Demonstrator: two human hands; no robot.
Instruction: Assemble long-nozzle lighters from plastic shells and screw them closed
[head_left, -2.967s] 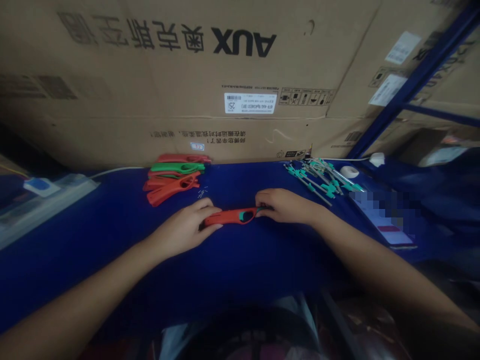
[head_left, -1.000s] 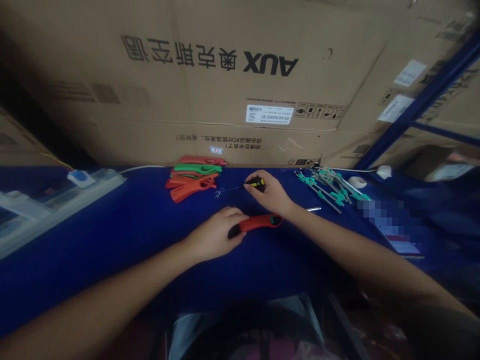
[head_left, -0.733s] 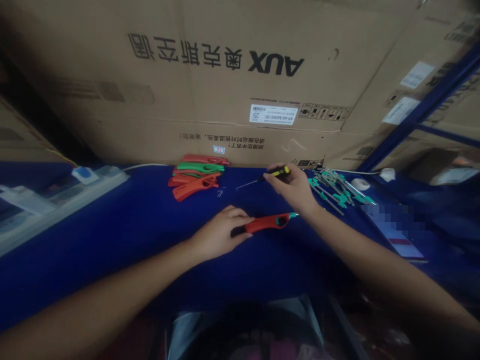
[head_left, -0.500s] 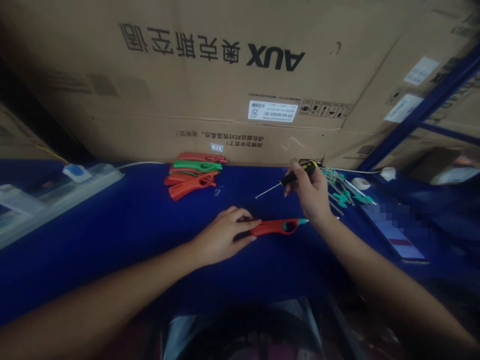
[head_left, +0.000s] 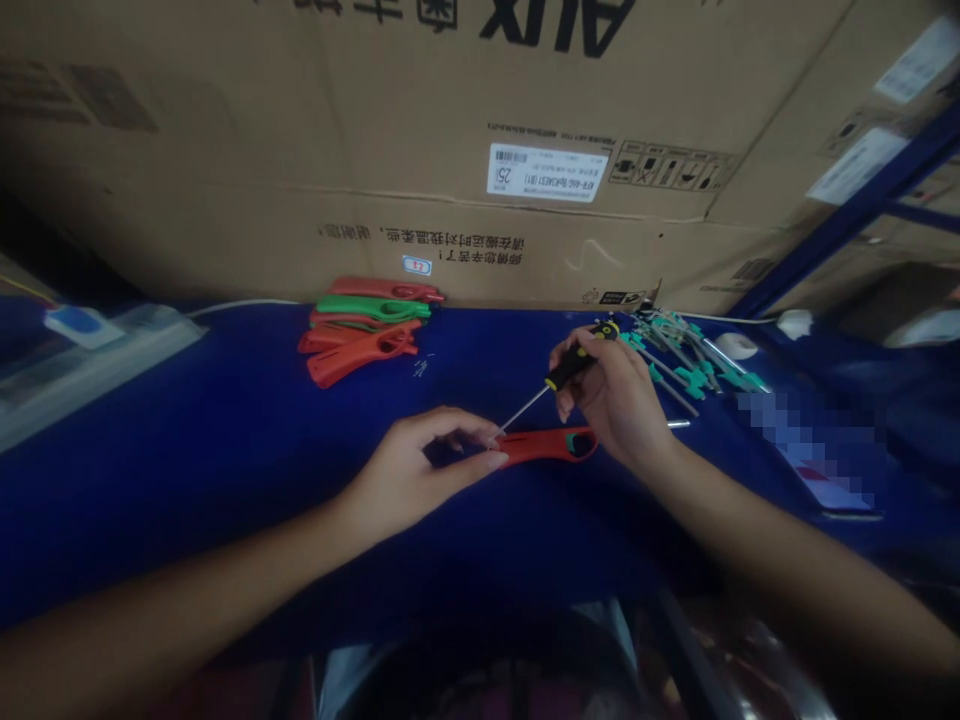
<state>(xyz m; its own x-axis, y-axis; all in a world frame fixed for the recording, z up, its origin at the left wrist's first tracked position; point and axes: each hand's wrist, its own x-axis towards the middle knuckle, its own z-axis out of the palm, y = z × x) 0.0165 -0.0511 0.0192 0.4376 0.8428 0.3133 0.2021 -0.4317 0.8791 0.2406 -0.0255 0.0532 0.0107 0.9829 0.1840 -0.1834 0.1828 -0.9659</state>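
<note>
My right hand (head_left: 611, 395) grips a black and yellow screwdriver (head_left: 574, 367) by its handle. The thin shaft slants down to the left, and its tip meets the fingertips of my left hand (head_left: 427, 455). Those fingers pinch the left end of a red lighter (head_left: 544, 446) with a green trigger, which lies flat on the blue table (head_left: 315, 530). Part of its metal tube shows beyond my right wrist. Whether a screw sits at the screwdriver tip is too small to tell.
Red and green lighter shells (head_left: 364, 345) are piled at the back left, with tiny screws (head_left: 424, 366) beside them. Metal tubes with green parts (head_left: 682, 365) lie at the back right, near a phone (head_left: 825, 470). A large carton (head_left: 420, 130) stands behind.
The screwdriver tip has come down and left to the lighter's end at my left fingertips. My left fingers have shifted to pinch that end. The camera view has tilted down.
</note>
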